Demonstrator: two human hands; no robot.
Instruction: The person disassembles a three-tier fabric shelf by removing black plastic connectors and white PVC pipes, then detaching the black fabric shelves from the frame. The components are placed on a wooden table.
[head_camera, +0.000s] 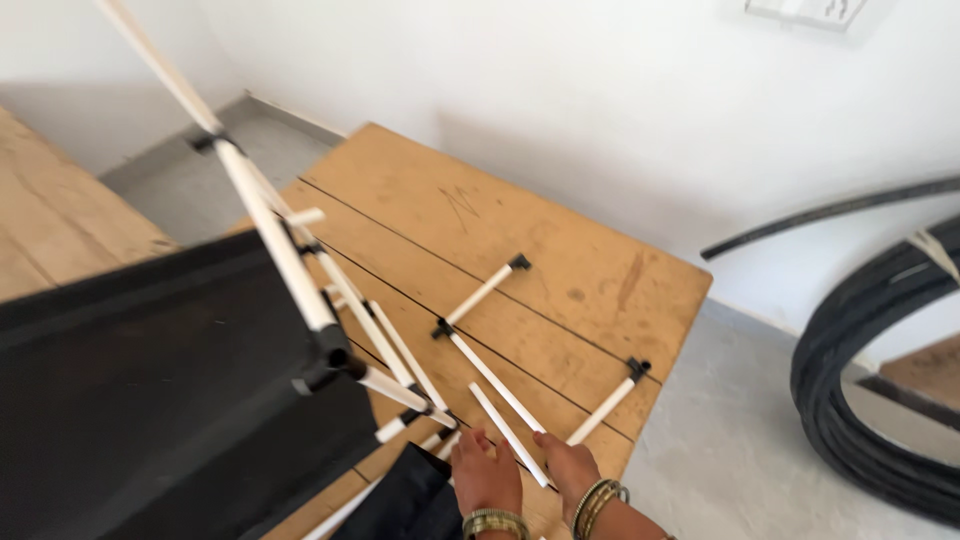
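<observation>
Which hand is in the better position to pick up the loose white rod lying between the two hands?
Probably the right hand: its fingers already rest at the lower end of the loose white rod. The left hand lies beside it, nearer the black fabric.

**White rod frame, black fabric, wooden table**

My left hand (484, 474) rests at the near edge of the wooden table (560, 240), fingers on a loose white rod (508, 433) that lies slantwise between both hands. My right hand (568, 468) sits just beside it, fingertips on the table next to another white rod with a black end joint (610, 400). Brass-coloured bangles (596, 498) on both wrists. Further rods joined by black connectors (443, 328) lie across the boards. A raised rod frame (280, 250) carries black fabric (150, 390) at left. Coiled black cable (850, 400) on the grey floor at right
</observation>
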